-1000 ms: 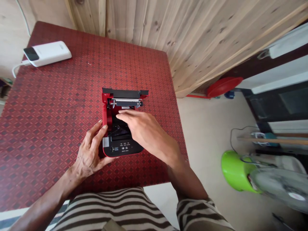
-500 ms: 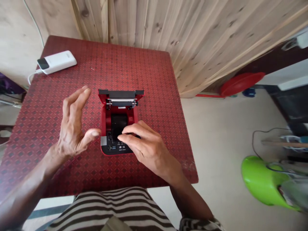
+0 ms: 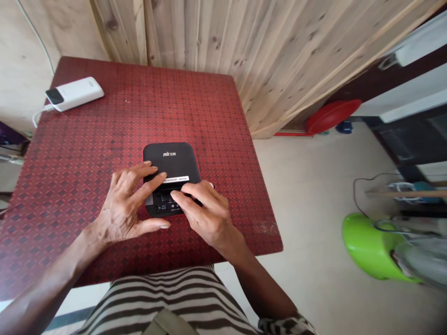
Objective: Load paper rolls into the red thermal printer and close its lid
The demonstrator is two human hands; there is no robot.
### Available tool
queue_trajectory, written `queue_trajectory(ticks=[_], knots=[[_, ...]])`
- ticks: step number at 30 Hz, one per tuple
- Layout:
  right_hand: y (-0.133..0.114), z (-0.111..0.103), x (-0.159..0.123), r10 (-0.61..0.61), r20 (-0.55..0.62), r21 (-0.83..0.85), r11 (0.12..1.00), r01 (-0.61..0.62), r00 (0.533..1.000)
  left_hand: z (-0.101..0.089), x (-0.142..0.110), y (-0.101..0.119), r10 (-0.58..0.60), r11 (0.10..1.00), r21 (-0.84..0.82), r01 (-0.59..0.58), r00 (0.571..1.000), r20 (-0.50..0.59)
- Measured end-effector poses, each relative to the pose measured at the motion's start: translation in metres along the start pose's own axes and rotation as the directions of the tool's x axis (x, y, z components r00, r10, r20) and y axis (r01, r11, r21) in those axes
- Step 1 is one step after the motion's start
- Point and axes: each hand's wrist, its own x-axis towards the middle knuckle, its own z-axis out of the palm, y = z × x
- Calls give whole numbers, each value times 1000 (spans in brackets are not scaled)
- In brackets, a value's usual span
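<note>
As I read the feed from the head camera, the right hand (image 3: 209,214) is closed over the front end of a compact black printer (image 3: 174,174), fingers across the top and thumb tip showing at its right side. The left hand (image 3: 122,207) lies open and grips nothing, its fingers spread on the lid (image 3: 171,156) and its thumb on the tabletop (image 3: 216,116) just off the printer's near edge. With the lid down, I judge the step in hand to be seating it at the front, and a firm, even press there is what the next move calls for. The printer sits between both hands, its squarish body's longer axis running away from me and its control panel facing me. Well beyond the left hand lies a white power bank (image 3: 74,93) with a cable; far past the right hand, a red basin (image 3: 330,116) and a green plastic stool (image 3: 370,246) sit on the floor.
</note>
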Motion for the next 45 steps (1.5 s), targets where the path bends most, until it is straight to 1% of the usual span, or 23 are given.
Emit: queue_trajectory(ticks=[3,7,8,10,13,15,17,19,22,23,25,28,31,33,36,41,43,45], knots=[[-2,1,-1,-2,-8,-15,1000,2,1000,6,-5,3,18,998,67,-16,1000,-24],[-6,-6,1,2,7,0,1000,-2,1000,7,-2,3,53,990,129,-47,998,-41],[-5,-9,1,20,-1,22,1000,-20,1000,7,-1,3,65,989,137,-59,997,-38],[0,-16,3,94,-41,91,992,-90,995,6,-1,2,75,987,144,-70,997,-32],[21,-23,7,265,-91,195,950,-244,960,6,-2,1,66,988,143,-60,997,-34],[41,-23,9,366,-76,249,908,-337,928,7,-4,0,58,989,136,-52,998,-38],[61,-18,11,430,-13,327,855,-403,903,9,-5,-1,40,991,130,-35,999,-36],[76,-11,13,459,98,404,793,-456,883,12,-7,0,28,993,113,-24,999,-39],[87,-3,15,438,278,462,720,-518,855,16,-13,3,4,997,78,2,998,-68],[88,-2,15,423,320,469,707,-529,848,17,-15,5,-16,997,68,21,997,-79],[89,-2,14,402,366,480,691,-540,840,20,-21,10,-76,995,51,81,992,-97],[89,-5,13,413,389,477,674,-564,823,25,-29,13,-145,988,30,150,981,-132],[91,-8,13,438,413,454,660,-598,798,30,-34,13,-147,988,18,152,976,-160],[92,-9,12,442,423,452,654,-607,791,32,-36,11,-145,989,17,150,975,-167],[93,-7,11,423,438,495,623,-606,793,34,-37,11,-159,985,40,169,969,-191],[94,3,6,386,443,646,488,-587,809,35,-37,11,-195,974,74,215,957,-216],[96,3,4,381,449,653,477,-588,808,35,-37,11,-192,974,73,213,957,-218],[101,-3,2,378,458,634,496,-594,804,34,-37,11,-185,977,69,204,959,-214]])
